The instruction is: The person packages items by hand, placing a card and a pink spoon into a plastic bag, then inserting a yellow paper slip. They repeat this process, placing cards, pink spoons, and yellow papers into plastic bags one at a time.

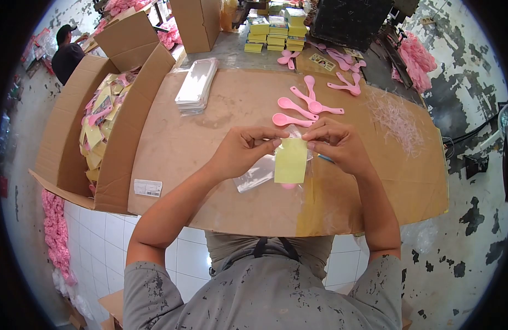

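Observation:
Between my two hands hangs a yellow card [290, 160] in what looks like a clear plastic bag. My left hand [248, 149] pinches its upper left corner, thumb against fingers. At the upper right corner my right hand [338, 144] pinches the bag in the same way. Under the card, a bit of something pink shows at its lower edge. An empty clear bag [257, 175] lies on the cardboard beside my left hand. Several pink spoons [298, 105] lie just beyond my fingertips.
At left stands an open carton [113, 176] filled with packed cards and spoons. A stack of clear bags [196, 87] lies at the back left, stacked yellow cards [277, 30] behind, plastic strips [397, 118] at right. A person [67, 55] is at the far left.

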The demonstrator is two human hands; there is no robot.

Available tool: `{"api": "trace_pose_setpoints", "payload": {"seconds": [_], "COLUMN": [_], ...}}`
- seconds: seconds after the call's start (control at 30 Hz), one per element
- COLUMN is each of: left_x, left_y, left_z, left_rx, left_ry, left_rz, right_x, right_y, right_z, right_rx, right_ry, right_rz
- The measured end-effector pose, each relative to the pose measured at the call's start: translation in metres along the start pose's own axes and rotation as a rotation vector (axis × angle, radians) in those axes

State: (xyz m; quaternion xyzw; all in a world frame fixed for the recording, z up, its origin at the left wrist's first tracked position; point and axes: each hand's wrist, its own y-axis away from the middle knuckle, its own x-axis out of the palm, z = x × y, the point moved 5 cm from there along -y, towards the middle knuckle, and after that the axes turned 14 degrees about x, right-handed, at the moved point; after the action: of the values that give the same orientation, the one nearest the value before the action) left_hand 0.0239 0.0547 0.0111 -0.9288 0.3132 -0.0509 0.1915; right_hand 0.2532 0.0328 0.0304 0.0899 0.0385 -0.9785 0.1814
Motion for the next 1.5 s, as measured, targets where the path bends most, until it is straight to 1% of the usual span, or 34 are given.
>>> {"api": "trace_pose_setpoints", "payload": {"seconds": [0.03, 0.13, 0.27, 0.33, 0.37, 0.47, 0.53, 0.57, 0.63, 0.7, 0.73, 0.77, 0.83, 0.87, 0.9, 0.97, 1.03, 1.13, 1.17, 1.23, 1.27, 1.37, 1.43, 1.5], "left_x": [0.000, -0.001, -0.006, 0.001, 0.002, 0.005, 0.002, -0.003, -0.033, -0.075, -0.091, -0.096, -0.103, -0.106, -0.102, -0.061, -0.024, -0.003, -0.005, -0.010, -0.011, -0.015, -0.014, -0.011], "left_y": [0.000, 0.000, 0.000, -0.004, -0.004, -0.002, 0.000, 0.003, 0.001, 0.004, 0.004, 0.004, -0.002, -0.001, 0.000, -0.009, -0.009, -0.006, -0.006, -0.009, -0.009, -0.007, -0.007, -0.008], "left_z": [0.001, 0.001, 0.004, -0.009, -0.015, -0.021, -0.019, -0.018, -0.028, -0.049, -0.072, -0.090, -0.071, -0.054, -0.031, -0.010, 0.011, 0.024, 0.029, 0.032, 0.034, 0.037, 0.034, 0.028], "left_rx": [-0.021, -0.028, 0.053, 0.147, 0.195, 0.194, 0.005, -0.091, 0.033, 0.407, 0.550, 0.667, 0.600, 0.568, 0.482, 0.015, 0.016, 0.272, 0.302, 0.118, 0.027, -0.096, -0.064, -0.027], "left_ry": [0.011, -0.018, -0.048, 0.070, 0.128, -0.007, 0.020, 0.033, -0.063, 0.053, 0.171, 0.279, 0.225, 0.197, -0.013, -0.556, -0.747, -1.022, -1.024, -0.874, -0.798, -0.456, -0.513, -0.601], "left_rz": [0.003, -0.021, -0.054, -0.173, -0.235, -0.142, 0.025, 0.110, -0.109, -0.549, -0.749, -0.824, -0.830, -0.836, -0.690, -0.375, -0.105, 0.018, 0.005, -0.012, -0.023, -0.120, -0.114, -0.082], "right_x": [0.000, 0.005, 0.020, 0.017, 0.014, 0.011, 0.010, 0.004, -0.013, -0.041, -0.056, -0.067, -0.084, -0.087, -0.089, -0.090, -0.091, -0.093, -0.095, -0.099, -0.098, -0.083, -0.061, -0.026], "right_y": [-0.001, -0.001, 0.005, 0.004, 0.003, 0.001, 0.001, 0.001, 0.003, 0.012, 0.018, 0.024, 0.034, 0.037, 0.040, 0.040, 0.040, 0.038, 0.038, 0.038, 0.039, 0.040, 0.039, 0.031], "right_z": [0.000, 0.006, 0.010, 0.001, 0.003, 0.013, 0.021, 0.024, 0.029, 0.034, 0.035, 0.029, 0.008, -0.001, -0.009, -0.019, -0.024, -0.019, -0.020, -0.021, -0.019, -0.006, -0.002, 0.001], "right_rx": [-0.016, 0.014, 0.176, 0.233, 0.214, 0.134, 0.042, 0.035, 0.020, 0.049, 0.063, 0.086, 0.134, 0.159, 0.185, 0.223, 0.249, 0.282, 0.291, 0.307, 0.295, 0.225, 0.140, 0.004], "right_ry": [0.012, -0.132, -0.054, -0.014, -0.004, 0.003, -0.020, -0.007, 0.020, 0.384, 0.565, 0.665, 0.864, 0.881, 0.899, 0.899, 0.860, 0.792, 0.778, 0.747, 0.671, 0.462, 0.344, 0.278], "right_rz": [0.011, -0.011, 0.068, 0.094, 0.075, 0.056, 0.083, 0.029, -0.077, -0.289, -0.394, -0.392, -0.383, -0.359, -0.333, -0.311, -0.320, -0.394, -0.384, -0.366, -0.323, -0.183, -0.091, 0.000]}}
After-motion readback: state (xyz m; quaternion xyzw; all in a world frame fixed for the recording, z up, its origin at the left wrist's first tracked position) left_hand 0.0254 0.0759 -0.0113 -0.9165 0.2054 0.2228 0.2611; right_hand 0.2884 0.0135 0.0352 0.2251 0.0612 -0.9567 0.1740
